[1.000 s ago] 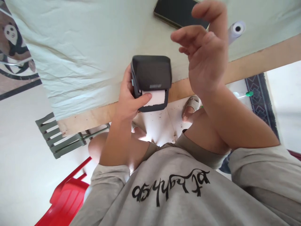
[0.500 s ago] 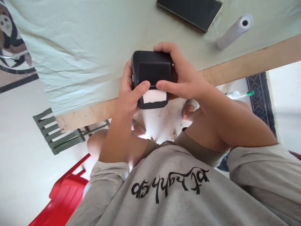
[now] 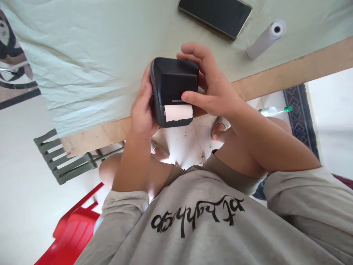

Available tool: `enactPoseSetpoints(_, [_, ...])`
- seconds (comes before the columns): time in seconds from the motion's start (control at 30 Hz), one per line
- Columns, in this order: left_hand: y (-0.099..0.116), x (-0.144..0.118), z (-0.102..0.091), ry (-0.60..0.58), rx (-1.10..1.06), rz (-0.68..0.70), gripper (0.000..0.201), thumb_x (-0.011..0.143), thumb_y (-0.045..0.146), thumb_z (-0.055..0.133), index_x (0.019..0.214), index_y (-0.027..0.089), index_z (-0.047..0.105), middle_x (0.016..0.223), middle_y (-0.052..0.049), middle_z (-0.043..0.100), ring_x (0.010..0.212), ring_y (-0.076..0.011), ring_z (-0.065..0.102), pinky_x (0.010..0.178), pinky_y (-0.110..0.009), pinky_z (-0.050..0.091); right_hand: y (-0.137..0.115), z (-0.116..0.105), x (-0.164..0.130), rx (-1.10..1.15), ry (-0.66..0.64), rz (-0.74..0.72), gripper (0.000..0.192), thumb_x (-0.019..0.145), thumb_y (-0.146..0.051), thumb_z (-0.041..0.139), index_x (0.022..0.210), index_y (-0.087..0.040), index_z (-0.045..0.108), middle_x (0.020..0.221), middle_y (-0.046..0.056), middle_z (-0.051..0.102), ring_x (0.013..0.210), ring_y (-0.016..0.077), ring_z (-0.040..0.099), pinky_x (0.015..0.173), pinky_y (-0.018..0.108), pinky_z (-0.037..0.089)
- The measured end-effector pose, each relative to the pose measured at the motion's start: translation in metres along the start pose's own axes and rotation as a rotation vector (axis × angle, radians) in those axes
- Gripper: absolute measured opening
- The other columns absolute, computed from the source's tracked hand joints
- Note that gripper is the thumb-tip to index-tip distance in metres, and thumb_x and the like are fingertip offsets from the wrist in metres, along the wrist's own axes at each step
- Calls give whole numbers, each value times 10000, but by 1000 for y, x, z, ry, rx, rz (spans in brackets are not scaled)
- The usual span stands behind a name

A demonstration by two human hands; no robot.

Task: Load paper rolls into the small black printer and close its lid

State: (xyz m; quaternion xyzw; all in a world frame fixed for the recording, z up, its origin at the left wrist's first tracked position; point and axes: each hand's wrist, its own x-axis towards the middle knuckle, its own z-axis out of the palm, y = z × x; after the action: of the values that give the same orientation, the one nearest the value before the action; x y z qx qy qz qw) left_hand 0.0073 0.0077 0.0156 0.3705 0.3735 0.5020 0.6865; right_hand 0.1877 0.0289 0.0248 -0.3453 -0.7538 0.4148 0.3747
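I see the small black printer (image 3: 175, 90) held off the table edge (image 3: 275, 79), between both hands and just short of the pale cloth (image 3: 96, 55); my left hand (image 3: 142, 106) cups its left flank, fingers curled round behind it; my right hand (image 3: 212, 88) clasps the opposite side, thumb laid along the front just above the paper strip (image 3: 178, 112), fingers hooked over the far top corner. Both hands grip it equally close; the printer's slot face points toward my chest, its long axis running away from me. Beyond the printer on the cloth lie a dark phone (image 3: 215, 16) and, right of that, a paper roll (image 3: 263, 39).
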Motion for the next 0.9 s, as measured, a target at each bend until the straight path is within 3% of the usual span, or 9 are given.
enactPoseSetpoints(0.13, [-2,1,-2,-62,-51,115,332,793,394,484,1120,372,530,1225,50,565,1245,-259,463,999,-440,427,0,4,-3,-22,18,66,570,815,-426,561,1314,-300,317,1319,43,443,1120,162,538,850,260,529])
enactPoseSetpoints(0.33, [-2,1,2,-17,-153,166,320,837,270,401,1121,254,547,1090,1,628,1180,-242,502,1047,-435,388,-1,7,-1,-68,1,28,536,863,-439,476,1345,-276,308,1320,45,439,1127,151,519,971,293,465])
enactPoseSetpoints(0.4, [-1,0,2,5,-114,188,314,834,297,419,1110,266,565,1095,5,629,1175,-246,512,1051,-427,387,-1,5,0,-59,-24,6,542,868,-441,456,1360,-278,294,1333,46,434,1155,161,504,1003,317,446])
enactPoseSetpoints(0.57, [0,-1,-2,76,84,157,319,787,435,499,1083,346,580,1145,16,630,1261,-274,471,1066,-433,384,2,1,1,-64,-75,-50,635,819,-441,513,1378,-283,255,1371,52,403,1201,196,477,1011,346,446])
enactPoseSetpoints(0.73, [2,0,-2,115,58,88,281,768,381,506,1036,330,577,1123,26,634,1236,-277,482,1099,-438,365,1,-4,2,-118,-114,-39,702,785,-436,567,1378,-305,216,1406,42,357,1225,196,453,1052,356,420])
enactPoseSetpoints(0.83, [2,0,1,91,-72,105,278,805,356,449,1047,285,568,1096,25,629,1240,-251,463,1114,-415,352,-6,-10,3,-148,-118,-62,647,774,-431,586,1337,-294,297,1373,40,393,1227,189,448,1021,322,438])
enactPoseSetpoints(0.9, [1,-1,3,47,-140,129,290,842,339,422,1085,253,554,1071,14,623,1180,-228,498,1081,-390,378,-12,-12,3,-236,-38,-88,586,752,-455,603,1267,-268,396,1280,55,455,1170,187,474,921,292,478])
